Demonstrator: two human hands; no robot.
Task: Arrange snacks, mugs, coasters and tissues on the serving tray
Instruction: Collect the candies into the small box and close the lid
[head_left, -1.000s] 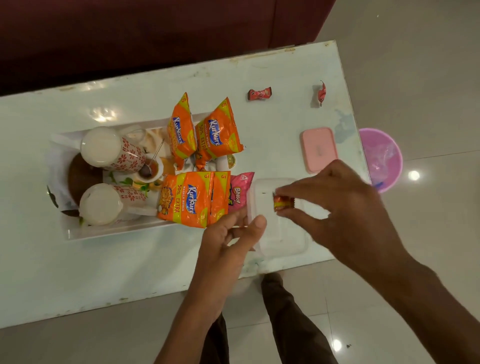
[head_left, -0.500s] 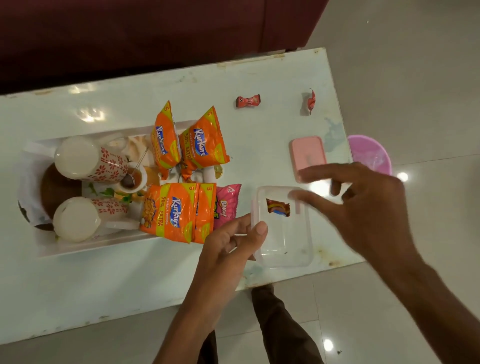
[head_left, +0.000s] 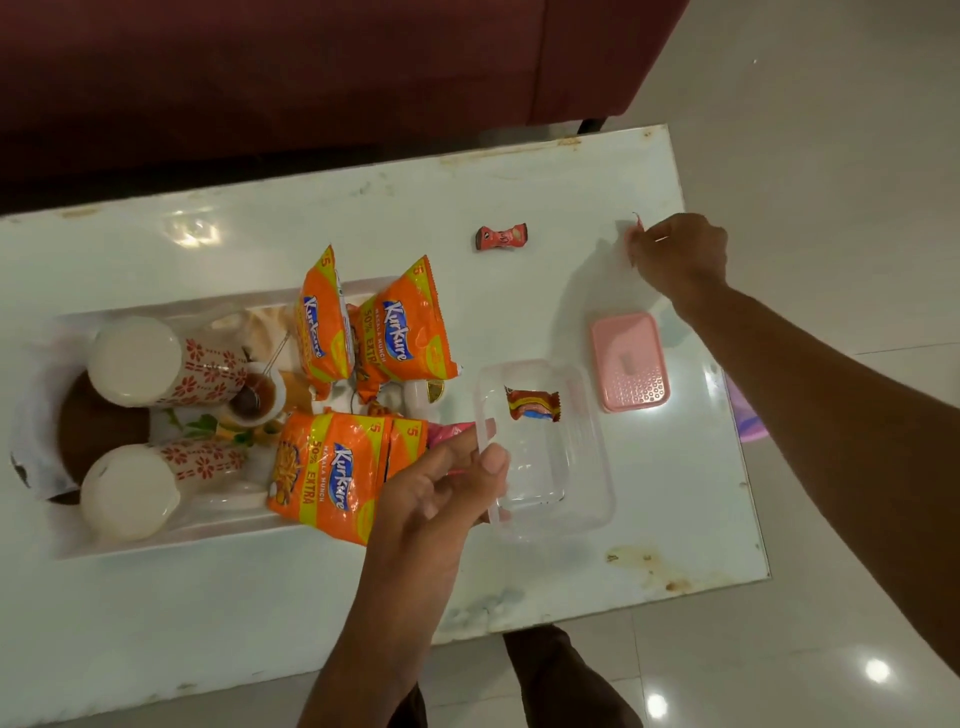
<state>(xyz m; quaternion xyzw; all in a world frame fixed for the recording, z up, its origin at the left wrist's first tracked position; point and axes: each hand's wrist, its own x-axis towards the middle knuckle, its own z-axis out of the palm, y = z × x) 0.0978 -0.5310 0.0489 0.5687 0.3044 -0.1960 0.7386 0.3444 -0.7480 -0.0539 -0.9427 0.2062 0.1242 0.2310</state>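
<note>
From the head view, the left hand (head_left: 441, 483) pinches the near-left rim of the clear container (head_left: 545, 447), which sits on the white bench (head_left: 260, 597) with one wrapped candy (head_left: 532, 404) inside. At two o'clock the right hand (head_left: 675, 254) closes its grip on a red candy (head_left: 635, 228) near the bench's far edge. The serving tray (head_left: 156, 538), at nine o'clock, holds mugs (head_left: 135, 361) and orange snack packets (head_left: 332, 478).

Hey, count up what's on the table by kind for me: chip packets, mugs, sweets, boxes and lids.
Orange chip packets: 4
Pink packet, mostly hidden: 1
Mugs: 2
Wrapped sweets: 3 (one in the clear box, one loose, one at the right hand)
Clear box: 1
Pink lid: 1
Total: 12
</note>
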